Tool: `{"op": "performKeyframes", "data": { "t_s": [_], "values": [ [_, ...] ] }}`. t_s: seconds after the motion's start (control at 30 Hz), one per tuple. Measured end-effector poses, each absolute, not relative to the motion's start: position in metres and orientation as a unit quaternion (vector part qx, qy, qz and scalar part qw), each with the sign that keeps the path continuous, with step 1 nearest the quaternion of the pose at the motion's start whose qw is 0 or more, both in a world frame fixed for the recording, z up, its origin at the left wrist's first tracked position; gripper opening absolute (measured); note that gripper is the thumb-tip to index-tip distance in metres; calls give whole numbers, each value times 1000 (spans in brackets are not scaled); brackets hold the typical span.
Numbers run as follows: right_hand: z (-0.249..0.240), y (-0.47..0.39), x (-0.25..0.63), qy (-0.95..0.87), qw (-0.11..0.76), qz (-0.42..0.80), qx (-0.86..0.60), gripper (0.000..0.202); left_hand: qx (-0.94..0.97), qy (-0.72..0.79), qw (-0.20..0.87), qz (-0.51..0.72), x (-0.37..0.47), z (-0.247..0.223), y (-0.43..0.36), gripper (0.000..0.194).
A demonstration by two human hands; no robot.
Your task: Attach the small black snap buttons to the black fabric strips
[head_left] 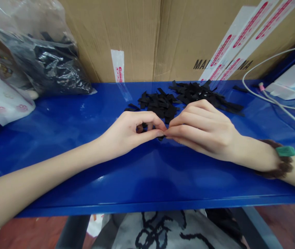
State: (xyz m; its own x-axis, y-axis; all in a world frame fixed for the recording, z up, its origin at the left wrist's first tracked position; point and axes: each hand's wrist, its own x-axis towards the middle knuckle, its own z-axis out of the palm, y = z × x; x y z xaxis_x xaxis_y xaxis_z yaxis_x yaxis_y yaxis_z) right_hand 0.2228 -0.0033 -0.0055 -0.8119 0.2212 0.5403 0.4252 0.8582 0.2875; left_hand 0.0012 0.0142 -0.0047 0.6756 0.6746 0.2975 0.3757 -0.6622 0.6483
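Note:
Fingertips of both hands meet over the blue table (142, 180), pinching a small black piece (161, 138) that is mostly hidden. My left hand (137, 133) comes from the left, thumb and index finger closed on the piece, with a bit of black showing inside its curled fingers. My right hand (201, 129) reaches in from the right, its fingers pressed together at the same piece. Just behind the hands lies a pile of black fabric strips (160, 103). A second pile of black strips (199, 93) adjoins it at the right, with small shiny bits on top.
A cardboard box (137, 34) stands along the back edge. At the left are a clear plastic bag (54, 65) of black material and a white patterned wrapper (4, 93). A white cable (274, 100) and a white device (292, 81) are at the right.

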Motion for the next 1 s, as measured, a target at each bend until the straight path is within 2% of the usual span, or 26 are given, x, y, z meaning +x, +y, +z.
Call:
{"op": "performKeyframes", "data": {
  "t_s": [1.0],
  "values": [
    [-11, 1, 221, -938, 237, -183, -175, 14, 882, 298, 263, 252, 3, -8, 14, 4]
  ]
}}
